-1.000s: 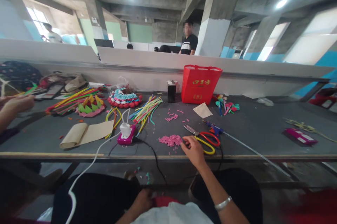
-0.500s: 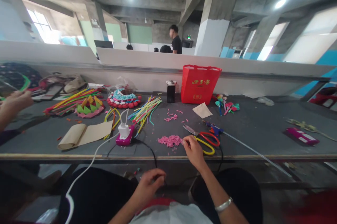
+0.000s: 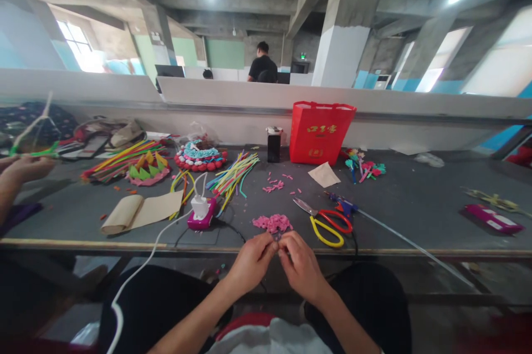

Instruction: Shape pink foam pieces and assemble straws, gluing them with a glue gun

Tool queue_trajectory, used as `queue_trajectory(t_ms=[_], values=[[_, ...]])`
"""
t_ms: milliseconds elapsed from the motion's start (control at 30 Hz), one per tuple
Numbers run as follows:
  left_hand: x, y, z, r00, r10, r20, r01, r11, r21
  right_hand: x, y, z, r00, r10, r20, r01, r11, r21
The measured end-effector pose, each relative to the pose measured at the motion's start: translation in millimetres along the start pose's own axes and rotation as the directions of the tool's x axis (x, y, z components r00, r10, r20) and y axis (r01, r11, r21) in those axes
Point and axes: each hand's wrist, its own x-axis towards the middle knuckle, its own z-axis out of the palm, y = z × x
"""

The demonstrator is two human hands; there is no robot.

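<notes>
Pink scraps (image 3: 272, 223) lie heaped on the dark table (image 3: 415, 199) near its front edge, just beyond the fingertips. The left hand (image 3: 249, 262) and right hand (image 3: 303, 265) meet over that edge. Both are pinched almost closed, thumb against forefinger, on something too small to make out. They are probably kept by the heap so the bits stay in reach. Yellow-and-red scissors (image 3: 326, 221) lie just right of the heap, with a glue gun (image 3: 343, 207) behind them and a pink power strip (image 3: 201, 214) to the left. Farther back are pipe cleaners (image 3: 233, 174) and a red bag (image 3: 322, 132).
</notes>
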Motion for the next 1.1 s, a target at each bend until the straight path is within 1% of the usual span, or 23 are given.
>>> queue_trajectory(t_ms=[133,200,233,300,367,400,467,533,633,700,767,867,933,1000,1100], values=[[-12.8,-3.3,-3.6,1.000,-0.019,-0.014,0.019,1.000,0.022,-4.1,-8.0,6.5,0.999,0.018,0.032,-0.020,0.997,0.076],[-18.6,-8.9,-10.9,0.998,-0.020,-0.068,0.023,0.999,0.034,-5.5,-7.8,8.1,1.000,0.015,0.024,-0.017,0.997,0.080],[-21.2,-13.2,-16.9,0.991,-0.033,-0.129,0.038,0.999,0.038,-5.4,-5.5,7.6,1.000,0.019,0.006,-0.019,0.997,0.080],[-25.7,-24.3,-33.1,0.961,-0.090,-0.261,0.099,0.995,0.019,-1.8,4.1,3.5,0.997,0.053,-0.053,-0.049,0.997,0.064],[-29.0,-36.3,-50.4,0.921,-0.121,-0.371,0.132,0.991,0.005,8.4,19.4,-3.4,0.986,0.110,-0.124,-0.108,0.994,0.025],[-30.0,-41.2,-57.6,0.901,-0.132,-0.413,0.151,0.988,0.013,16.4,28.4,-6.9,0.980,0.144,-0.137,-0.148,0.989,-0.021],[-29.8,-47.5,-66.6,0.879,-0.140,-0.456,0.176,0.984,0.038,37.4,47.4,-12.1,0.964,0.192,-0.183,-0.205,0.977,-0.056],[-25.4,-48.6,-67.5,0.870,-0.127,-0.476,0.178,0.982,0.064,62.3,65.8,-13.1,0.947,0.231,-0.224,-0.254,0.964,-0.080],[-8.5,-46.2,-59.7,0.875,-0.079,-0.478,0.134,0.988,0.081,96.3,89.2,-7.4,0.925,0.284,-0.253,-0.317,0.943,-0.101],[8.6,-46.2,-53.6,0.876,-0.033,-0.481,0.083,0.993,0.083,111.0,101.0,-1.8,0.919,0.309,-0.243,-0.342,0.933,-0.107],[27.0,-48.7,-49.3,0.876,0.009,-0.482,0.038,0.996,0.087,117.2,109.2,1.9,0.919,0.324,-0.224,-0.354,0.929,-0.108],[47.2,-54.7,-46.3,0.872,0.019,-0.489,0.026,0.996,0.087,109.5,113.0,0.3,0.920,0.339,-0.196,-0.364,0.925,-0.108],[49.5,-56.6,-44.5,0.868,0.011,-0.497,0.034,0.996,0.081,94.1,109.5,-5.1,0.924,0.342,-0.174,-0.364,0.923,-0.120],[41.0,-55.3,-40.9,0.864,-0.003,-0.504,0.045,0.996,0.072,72.8,102.2,-10.4,0.931,0.336,-0.141,-0.355,0.924,-0.144],[13.5,-49.0,-29.7,0.873,-0.010,-0.487,0.050,0.996,0.068,39.5,87.9,-11.4,0.938,0.333,-0.097,-0.346,0.919,-0.189]])
